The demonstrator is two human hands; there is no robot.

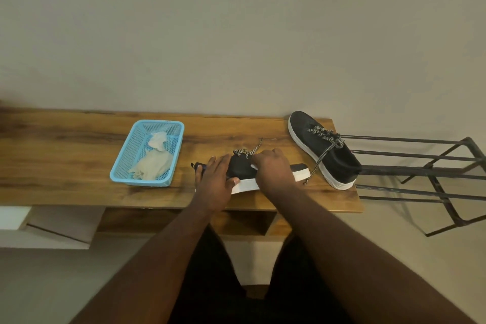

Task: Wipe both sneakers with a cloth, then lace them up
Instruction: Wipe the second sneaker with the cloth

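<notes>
Black sneaker with white sole (244,169) lying on its side near the front edge of the wooden bench (65,166), gripped at the heel end by the left hand (214,181) and covered at the toe end by the curled right hand (274,169), a sliver of white beneath its fingers, its hold not discernible. Second sneaker (324,150), laced, resting just beside on the bench's right end. Further left, blue mesh basket (173,158) holding a beige cloth (152,166) and a crumpled white cloth (157,141); off the right end, black metal rack (434,171).

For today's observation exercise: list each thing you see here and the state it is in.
Near sneaker: on its side, held by both hands.
Far sneaker: upright, laced.
Basket: holds crumpled cloths.
Left hand: grips the near sneaker.
Right hand: on its upper; a white scrap shows beside the fingers.
</notes>
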